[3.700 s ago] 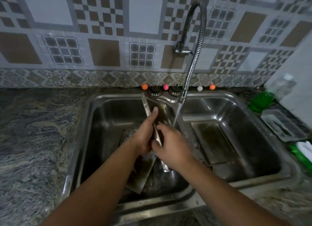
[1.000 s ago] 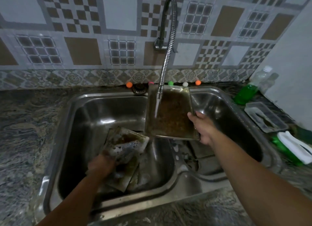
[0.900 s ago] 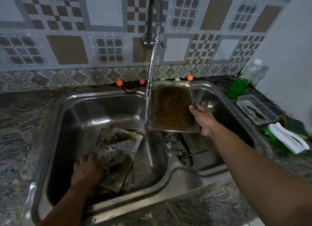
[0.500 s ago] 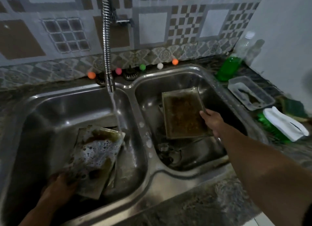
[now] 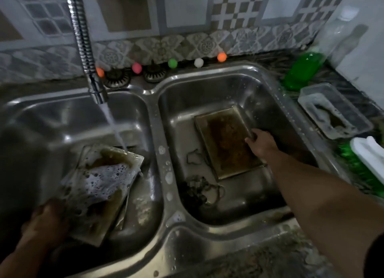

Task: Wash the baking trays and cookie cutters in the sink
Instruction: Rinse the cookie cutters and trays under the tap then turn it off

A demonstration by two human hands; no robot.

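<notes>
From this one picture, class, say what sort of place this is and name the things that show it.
Most likely a home kitchen, at the washing-up spot. A steel double sink is set into a stone counter, a tap runs water onto a soapy baking tray, and patterned tiles line the wall behind.
</notes>
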